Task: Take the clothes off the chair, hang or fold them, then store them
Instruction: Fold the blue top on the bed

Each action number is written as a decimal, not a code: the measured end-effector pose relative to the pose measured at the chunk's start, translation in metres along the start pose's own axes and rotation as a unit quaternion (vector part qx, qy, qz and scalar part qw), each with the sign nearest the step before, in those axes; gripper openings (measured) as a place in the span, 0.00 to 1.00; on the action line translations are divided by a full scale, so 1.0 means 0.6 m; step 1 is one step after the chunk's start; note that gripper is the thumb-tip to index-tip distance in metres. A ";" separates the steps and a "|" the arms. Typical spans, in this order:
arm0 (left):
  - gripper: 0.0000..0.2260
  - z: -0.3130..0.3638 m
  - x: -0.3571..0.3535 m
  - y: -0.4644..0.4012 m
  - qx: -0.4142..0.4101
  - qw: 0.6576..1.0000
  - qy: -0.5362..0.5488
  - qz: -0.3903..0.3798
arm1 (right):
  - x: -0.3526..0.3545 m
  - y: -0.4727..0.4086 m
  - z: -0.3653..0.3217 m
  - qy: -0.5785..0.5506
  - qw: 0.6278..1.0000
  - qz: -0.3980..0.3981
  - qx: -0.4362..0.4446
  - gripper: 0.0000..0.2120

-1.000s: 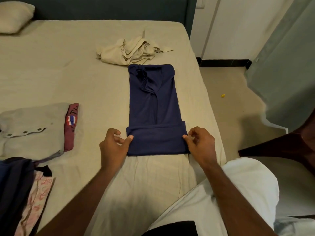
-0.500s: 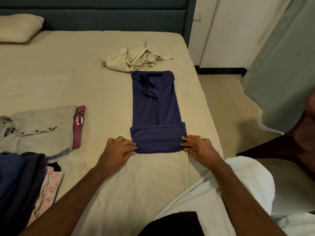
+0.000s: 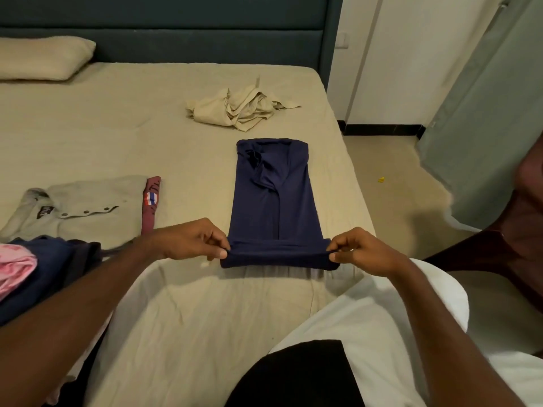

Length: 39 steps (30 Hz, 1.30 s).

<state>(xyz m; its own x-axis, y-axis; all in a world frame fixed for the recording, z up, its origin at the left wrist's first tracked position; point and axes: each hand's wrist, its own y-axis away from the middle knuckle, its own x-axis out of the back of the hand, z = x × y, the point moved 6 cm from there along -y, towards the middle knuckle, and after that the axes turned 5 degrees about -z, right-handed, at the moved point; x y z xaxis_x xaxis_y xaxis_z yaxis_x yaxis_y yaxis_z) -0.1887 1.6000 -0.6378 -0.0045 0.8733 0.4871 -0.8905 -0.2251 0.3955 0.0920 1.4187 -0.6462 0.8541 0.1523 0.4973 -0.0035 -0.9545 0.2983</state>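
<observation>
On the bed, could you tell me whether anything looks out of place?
The beige garment lies crumpled beyond the navy shirt, unfolded, unlike the folded grey shirt at left.

Both hands' fingers (image 3: 219,254) pinch the navy shirt's (image 3: 274,201) seemingly lifted near fold.

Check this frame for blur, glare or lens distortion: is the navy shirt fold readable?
Head view: navy shirt sharp, both pinching hands, left hand and right hand, crisp; dim even light, no glare; wide-angle bending at the curtain and frame edges.
</observation>
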 end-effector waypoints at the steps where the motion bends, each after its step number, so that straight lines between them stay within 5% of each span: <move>1: 0.04 0.006 -0.003 0.006 0.005 0.999 0.014 -0.041 | -0.002 0.008 -0.010 -0.029 0.999 -0.037 0.001 0.07; 6: 0.03 0.032 -0.046 0.037 0.001 0.964 0.100 -0.248 | -0.024 0.058 -0.068 -0.079 0.974 -0.213 0.002 0.06; 10: 0.03 0.042 -0.035 0.031 -0.030 0.953 0.148 -0.262 | -0.010 0.056 -0.083 -0.088 0.967 -0.240 0.011 0.06; 13: 0.05 0.031 0.011 0.006 -0.030 0.976 0.141 -0.163 | 0.026 0.013 -0.068 -0.086 0.984 -0.156 0.003 0.06; 17: 0.09 0.000 0.092 -0.042 0.023 0.985 0.159 0.063 | 0.078 -0.077 -0.046 -0.064 0.998 0.024 0.004 0.07; 22: 0.08 -0.013 0.152 -0.120 0.080 0.906 0.183 0.373 | 0.114 -0.188 -0.041 -0.055 0.965 0.257 -0.008 0.09; 26: 0.09 -0.014 0.177 -0.174 0.084 0.842 0.096 0.525 | 0.132 -0.265 -0.044 -0.069 0.941 0.329 -0.032 0.11; 32: 0.09 -0.005 0.277 -0.245 0.051 0.808 -0.011 0.586 | 0.198 -0.340 -0.042 -0.047 0.917 0.385 -0.094 0.14; 36: 0.07 -0.055 0.311 -0.312 0.148 0.845 -0.053 0.511 | 0.215 -0.399 -0.004 0.049 0.923 0.337 -0.179 0.08; 39: 0.06 -0.103 0.303 -0.340 0.240 0.864 -0.050 0.440 | 0.194 -0.432 0.040 0.090 0.929 0.272 -0.234 0.11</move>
<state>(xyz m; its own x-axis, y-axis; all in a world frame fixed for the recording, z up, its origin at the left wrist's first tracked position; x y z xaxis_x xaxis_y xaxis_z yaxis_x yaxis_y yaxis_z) -0.0359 1.8316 -0.6781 -0.5224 0.2374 0.8190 -0.2718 -0.9567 0.1039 0.2051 1.6775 -0.6852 0.5586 -0.2388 0.7943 -0.6707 -0.6934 0.2632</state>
